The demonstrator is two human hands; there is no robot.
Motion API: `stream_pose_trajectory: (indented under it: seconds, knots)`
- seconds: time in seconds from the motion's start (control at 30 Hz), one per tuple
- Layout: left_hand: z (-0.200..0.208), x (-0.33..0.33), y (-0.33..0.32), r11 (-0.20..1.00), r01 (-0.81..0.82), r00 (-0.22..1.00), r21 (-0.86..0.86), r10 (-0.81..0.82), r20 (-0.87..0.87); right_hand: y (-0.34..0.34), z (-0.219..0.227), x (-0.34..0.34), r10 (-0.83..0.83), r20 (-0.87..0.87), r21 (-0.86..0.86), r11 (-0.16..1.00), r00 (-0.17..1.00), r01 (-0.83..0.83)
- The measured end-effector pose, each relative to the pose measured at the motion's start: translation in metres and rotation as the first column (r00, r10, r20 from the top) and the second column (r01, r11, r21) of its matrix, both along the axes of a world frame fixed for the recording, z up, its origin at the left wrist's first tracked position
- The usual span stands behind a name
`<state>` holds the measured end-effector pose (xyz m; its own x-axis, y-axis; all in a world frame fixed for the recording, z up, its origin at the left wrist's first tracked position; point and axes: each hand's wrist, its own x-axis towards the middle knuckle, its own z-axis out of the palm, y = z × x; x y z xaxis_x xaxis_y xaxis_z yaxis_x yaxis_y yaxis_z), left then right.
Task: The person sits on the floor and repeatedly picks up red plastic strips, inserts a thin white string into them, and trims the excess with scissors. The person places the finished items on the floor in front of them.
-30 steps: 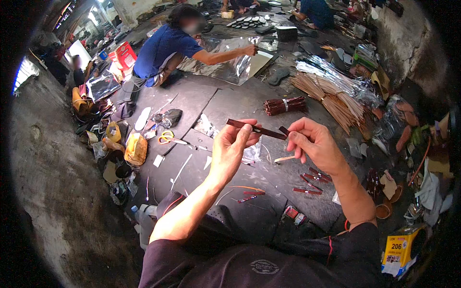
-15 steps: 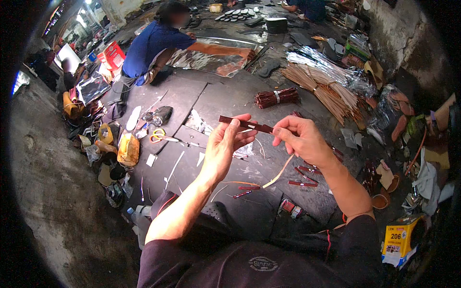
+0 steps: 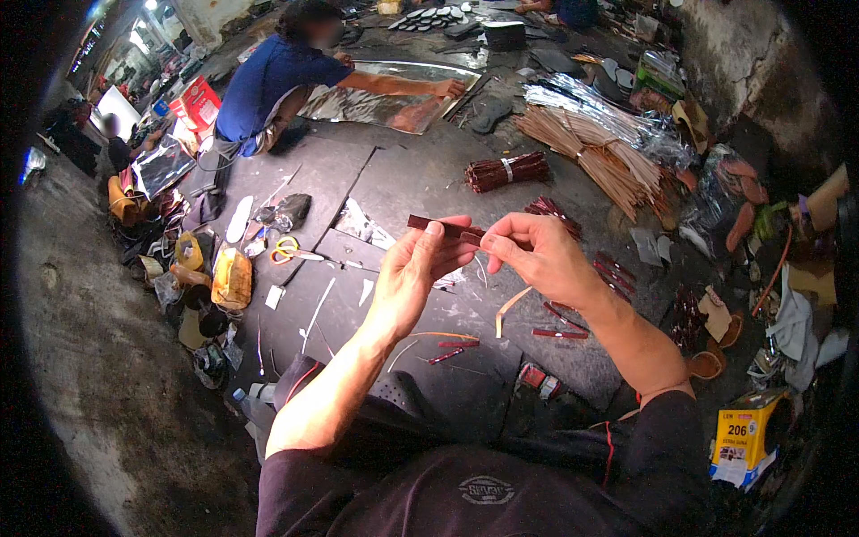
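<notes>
My left hand (image 3: 403, 285) is closed on a dark reddish-brown flat strip (image 3: 419, 223), its thumb on top and the other fingers behind. My right hand (image 3: 548, 261) pinches the strip's other end close to the left fingertips, and its fingers cover that end. Below the right palm a narrow tan strip (image 3: 510, 309) hangs down; its upper end is hidden by the hand. On the floor beneath lie short dark red strips (image 3: 458, 344), with more red pieces (image 3: 560, 334) beside the right forearm.
A tied dark red bundle (image 3: 507, 172) and tan strips (image 3: 586, 152) lie farther off. Yellow-handled scissors (image 3: 288, 251) and a yellowish container (image 3: 233, 279) are at left. A person in blue (image 3: 273, 89) leans over a shiny sheet (image 3: 376, 97). A yellow can (image 3: 744, 438) stands at lower right.
My right hand has slid left along the strip, closer to the left hand, covering the pale spot seen before. The tan strip swung with it. The view has shifted slightly.
</notes>
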<state>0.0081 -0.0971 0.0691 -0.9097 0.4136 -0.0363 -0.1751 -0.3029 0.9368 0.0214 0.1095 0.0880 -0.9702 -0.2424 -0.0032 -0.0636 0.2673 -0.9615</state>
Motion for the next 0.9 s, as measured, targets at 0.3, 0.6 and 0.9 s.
stream_pose_trajectory:
  seconds: [0.3,0.6,0.9]
  knots:
    - [0.001,-0.001,-0.001,0.999,0.012,1.000,-0.035,-0.012,-0.003,-0.002,0.000,-0.002,-0.023,0.016,0.038,0.999,1.000,0.022]
    - [-0.004,-0.001,-0.002,0.996,0.004,1.000,-0.090,-0.004,-0.006,-0.002,-0.006,-0.003,-0.037,0.132,-0.001,0.999,0.990,0.038]
    - [-0.009,-0.003,-0.001,0.994,-0.020,1.000,-0.104,0.019,-0.009,-0.002,-0.017,-0.005,-0.009,0.160,-0.050,0.999,0.987,0.017]
